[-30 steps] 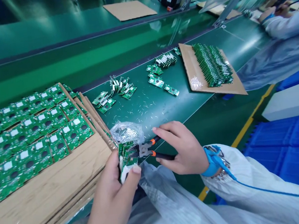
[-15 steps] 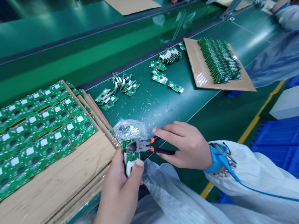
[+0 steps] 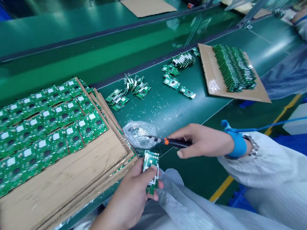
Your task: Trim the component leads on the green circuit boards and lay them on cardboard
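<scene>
My left hand (image 3: 135, 189) is closed on a green circuit board (image 3: 150, 162), thumb across its face, near the front edge of the bench. In my right hand (image 3: 202, 139) are cutting pliers (image 3: 176, 142) with black and orange handles. Their jaws point left, over a clear plastic bag (image 3: 137, 132) that holds clipped metal bits; whether they touch it I cannot tell. The pliers are apart from the board, above it and to its right. Thin wire clippings (image 3: 160, 110) lie scattered on the green bench behind the bag.
At the left, rows of circuit boards (image 3: 47, 139) lie on stacked cardboard sheets (image 3: 67, 177). Loose boards (image 3: 137, 86) sit in small piles at the back. Another cardboard sheet (image 3: 212, 84) bears boards standing in rows (image 3: 234, 67). A co-worker's sleeve (image 3: 285, 71) is at the far right.
The pliers have left the board and moved up and right to the bag. My left hand has turned the board and shifted it slightly right. The whole view has shifted a little.
</scene>
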A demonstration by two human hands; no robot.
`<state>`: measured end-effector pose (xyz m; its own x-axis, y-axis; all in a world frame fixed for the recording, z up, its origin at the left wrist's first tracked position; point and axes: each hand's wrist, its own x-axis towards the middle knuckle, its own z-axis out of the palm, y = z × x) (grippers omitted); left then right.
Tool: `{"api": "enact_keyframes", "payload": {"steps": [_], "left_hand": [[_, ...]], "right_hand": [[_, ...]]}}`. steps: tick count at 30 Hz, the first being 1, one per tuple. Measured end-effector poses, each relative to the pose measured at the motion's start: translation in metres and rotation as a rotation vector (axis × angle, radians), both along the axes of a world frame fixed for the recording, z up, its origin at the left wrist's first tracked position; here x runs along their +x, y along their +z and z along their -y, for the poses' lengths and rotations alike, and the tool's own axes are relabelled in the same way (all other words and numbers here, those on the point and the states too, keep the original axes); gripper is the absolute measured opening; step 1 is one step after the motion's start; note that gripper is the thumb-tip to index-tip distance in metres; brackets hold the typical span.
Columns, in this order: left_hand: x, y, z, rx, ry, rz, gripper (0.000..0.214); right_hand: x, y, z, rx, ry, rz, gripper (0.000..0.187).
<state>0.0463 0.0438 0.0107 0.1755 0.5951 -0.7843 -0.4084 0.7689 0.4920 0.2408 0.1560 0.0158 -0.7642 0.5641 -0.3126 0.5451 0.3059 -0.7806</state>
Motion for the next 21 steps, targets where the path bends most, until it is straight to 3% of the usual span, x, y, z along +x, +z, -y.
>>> {"api": "enact_keyframes", "payload": {"steps": [1,3,6,8,10,12,13,15,16,18,21], "left_hand": [[-0.001,0.0,0.001,0.027,0.003,-0.002,0.031],[-0.003,-0.002,0.004,0.12,0.015,-0.046,0.031],[-0.01,-0.005,0.01,0.293,0.02,-0.155,0.029],[-0.014,-0.006,0.016,0.377,0.008,-0.266,0.027],[-0.018,-0.004,0.022,0.44,-0.022,-0.433,0.025],[-0.021,-0.001,0.027,0.507,-0.05,-0.622,0.021],[-0.022,0.0,0.029,0.544,-0.044,-0.716,0.021],[-0.025,0.001,0.032,0.628,-0.003,-0.894,0.026],[-0.026,0.0,0.033,0.687,0.003,-0.983,0.03],[-0.032,-0.002,0.038,0.818,-0.041,-1.146,0.037],[-0.046,-0.003,0.05,0.924,-0.122,-1.251,0.047]], "right_hand": [[0.002,-0.004,-0.003,0.034,-0.043,-0.002,0.031],[0.005,-0.017,-0.01,0.242,-0.217,0.107,0.041],[0.006,-0.044,-0.019,0.576,-0.445,0.454,0.061],[0.004,-0.055,-0.023,0.653,-0.507,0.563,0.066],[-0.003,-0.053,-0.017,0.671,-0.578,0.429,0.065],[-0.017,-0.039,0.001,0.536,-0.611,0.114,0.055],[-0.027,-0.028,0.015,0.383,-0.583,-0.062,0.047],[-0.052,-0.009,0.044,-0.124,-0.39,-0.289,0.043],[-0.066,-0.002,0.058,-0.288,-0.314,-0.329,0.044],[-0.094,0.004,0.079,-0.373,-0.273,-0.339,0.041],[-0.125,0.0,0.092,-0.312,-0.306,-0.374,0.034]]}}
